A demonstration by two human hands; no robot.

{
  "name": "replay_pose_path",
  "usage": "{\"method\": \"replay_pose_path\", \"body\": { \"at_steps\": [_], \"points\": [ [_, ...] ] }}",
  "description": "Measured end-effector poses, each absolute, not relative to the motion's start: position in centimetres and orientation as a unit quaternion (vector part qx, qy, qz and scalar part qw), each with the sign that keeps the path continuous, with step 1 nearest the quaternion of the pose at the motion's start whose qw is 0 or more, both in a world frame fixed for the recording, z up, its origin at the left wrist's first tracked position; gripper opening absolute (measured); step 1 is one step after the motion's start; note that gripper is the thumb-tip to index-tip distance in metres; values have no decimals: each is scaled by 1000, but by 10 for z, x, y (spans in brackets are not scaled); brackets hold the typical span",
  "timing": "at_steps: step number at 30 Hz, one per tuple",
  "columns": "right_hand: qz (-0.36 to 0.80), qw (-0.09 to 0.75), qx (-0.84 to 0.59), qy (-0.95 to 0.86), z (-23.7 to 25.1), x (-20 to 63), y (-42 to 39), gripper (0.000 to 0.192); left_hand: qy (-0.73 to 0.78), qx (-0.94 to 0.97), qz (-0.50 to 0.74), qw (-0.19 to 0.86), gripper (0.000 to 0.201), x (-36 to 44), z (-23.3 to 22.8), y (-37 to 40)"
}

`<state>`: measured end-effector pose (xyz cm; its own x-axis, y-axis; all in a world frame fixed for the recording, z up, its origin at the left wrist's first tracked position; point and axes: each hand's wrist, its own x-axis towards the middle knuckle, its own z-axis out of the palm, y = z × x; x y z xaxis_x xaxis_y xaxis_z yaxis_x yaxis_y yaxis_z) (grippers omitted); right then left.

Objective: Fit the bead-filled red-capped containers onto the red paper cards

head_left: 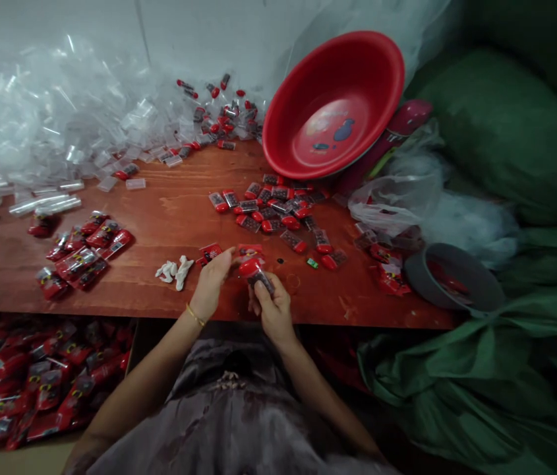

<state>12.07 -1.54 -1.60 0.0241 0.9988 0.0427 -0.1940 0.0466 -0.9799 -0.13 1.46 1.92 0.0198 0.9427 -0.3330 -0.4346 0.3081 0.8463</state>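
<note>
My right hand [274, 305] is closed around a small clear container with a red cap [252, 269] and dark contents, its cap tilted up and to the left. Just left of it, my left hand [213, 280] has its fingers stretched toward the container, with no object visible in them; some fingers are hidden. A red packet [249, 251] lies behind the container, and another red packet [209, 253] is beside my left fingertips. Farther back is a loose pile of similar red-capped containers [273, 208]. Crumpled white pieces [174, 271] lie left of my left hand.
A large red basin [332, 99] leans at the back. Clear plastic pieces [51, 112] heap at the back left. Filled red packets [83, 254] lie on the left, with more in a box [45, 376] below. A grey bowl [456, 280] sits at right beside green cloth [486, 369].
</note>
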Motion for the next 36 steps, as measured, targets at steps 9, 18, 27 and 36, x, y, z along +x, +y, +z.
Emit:
{"method": "replay_pose_path", "body": {
  "at_steps": [9, 18, 27, 36],
  "points": [
    [231, 380, -593, -671, -40, 148, 4, 26, 493, 210, 515, 669, 33, -5, 16, 41],
    [180, 466, -559, -662, -20, 147, 13, 24, 484, 398, 523, 578, 57, -3, 4, 17],
    [254, 501, -533, -632, -18, 124, -6, 19, 489, 478, 519, 513, 51, 2, 2, -5],
    [255, 537, -507, -624, -21, 118, -5, 16, 429, 485, 503, 573, 58, 5, 1, -11]
  ]
}}
